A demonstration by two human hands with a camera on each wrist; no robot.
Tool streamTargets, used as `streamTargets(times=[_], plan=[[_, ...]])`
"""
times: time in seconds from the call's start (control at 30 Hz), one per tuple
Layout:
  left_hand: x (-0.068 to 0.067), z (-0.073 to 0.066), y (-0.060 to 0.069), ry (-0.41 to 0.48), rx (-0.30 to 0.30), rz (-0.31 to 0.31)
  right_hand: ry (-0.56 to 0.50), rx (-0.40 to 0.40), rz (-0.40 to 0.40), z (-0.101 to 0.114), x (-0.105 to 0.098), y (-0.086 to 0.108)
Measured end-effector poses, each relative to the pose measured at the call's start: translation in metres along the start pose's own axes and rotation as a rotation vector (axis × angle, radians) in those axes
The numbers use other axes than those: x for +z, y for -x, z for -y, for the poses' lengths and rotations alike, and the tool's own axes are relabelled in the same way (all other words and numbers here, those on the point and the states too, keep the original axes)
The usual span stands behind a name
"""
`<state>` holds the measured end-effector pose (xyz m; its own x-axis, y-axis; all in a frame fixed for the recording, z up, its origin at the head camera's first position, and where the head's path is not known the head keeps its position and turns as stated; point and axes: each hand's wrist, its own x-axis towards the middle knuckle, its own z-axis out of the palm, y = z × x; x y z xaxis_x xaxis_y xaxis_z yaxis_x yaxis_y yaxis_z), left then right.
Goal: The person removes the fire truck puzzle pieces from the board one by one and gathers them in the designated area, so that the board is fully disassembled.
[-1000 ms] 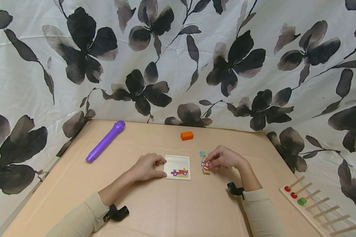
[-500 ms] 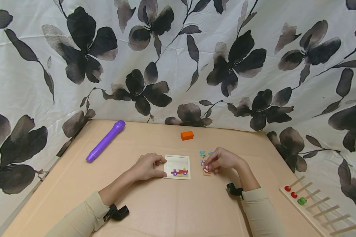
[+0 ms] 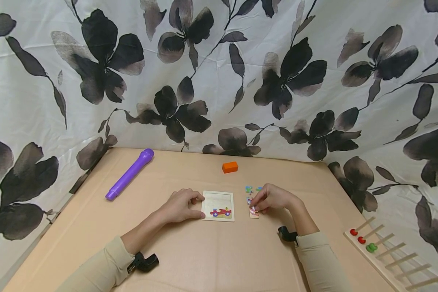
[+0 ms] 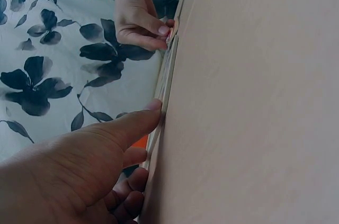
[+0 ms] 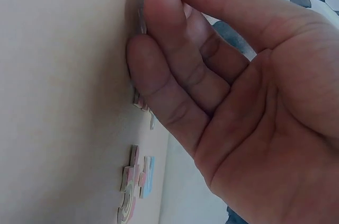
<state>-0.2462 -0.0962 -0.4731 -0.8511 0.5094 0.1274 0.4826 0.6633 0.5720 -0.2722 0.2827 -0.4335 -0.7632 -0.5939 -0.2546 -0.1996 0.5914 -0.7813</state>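
A square wooden puzzle tray (image 3: pixel 219 200) lies on the table, with joined pieces showing a red vehicle at its lower right. My left hand (image 3: pixel 180 206) holds the tray's left edge between thumb and fingers; the left wrist view shows the thumb (image 4: pixel 139 123) on the near rim. To the right of the tray, my right hand (image 3: pixel 277 198) pinches a small red-and-white jigsaw puzzle piece (image 3: pixel 253 211) low over the table. A blue-green piece (image 3: pixel 249 189) lies just beyond. More loose pieces (image 5: pixel 130 184) appear in the right wrist view, partly hidden by the hand in the head view.
An orange block (image 3: pixel 230 167) sits behind the tray. A purple stick-shaped toy (image 3: pixel 129 174) lies at the back left. At the right edge stands a wooden peg rack (image 3: pixel 387 259) with red and green beads. A floral cloth (image 3: pixel 219 81) hangs behind the table.
My right hand has shifted slightly left and toward me, staying over the loose pieces. My left hand and the tray have stayed in place.
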Motion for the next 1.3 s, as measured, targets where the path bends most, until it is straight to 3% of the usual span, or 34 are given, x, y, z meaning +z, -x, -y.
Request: streamTargets(times=[0.83, 1.3], plan=[[-0.0009, -0.0011, 0.0018, 0.0, 0.007, -0.006, 0.016, 0.064, 0.012, 0.0067, 0.0045, -0.0001], [-0.0005, -0.0019, 0.0023, -0.006, -0.004, -0.004, 0.07, 0.053, 0.002, 0.0067, 0.0035, 0.0]])
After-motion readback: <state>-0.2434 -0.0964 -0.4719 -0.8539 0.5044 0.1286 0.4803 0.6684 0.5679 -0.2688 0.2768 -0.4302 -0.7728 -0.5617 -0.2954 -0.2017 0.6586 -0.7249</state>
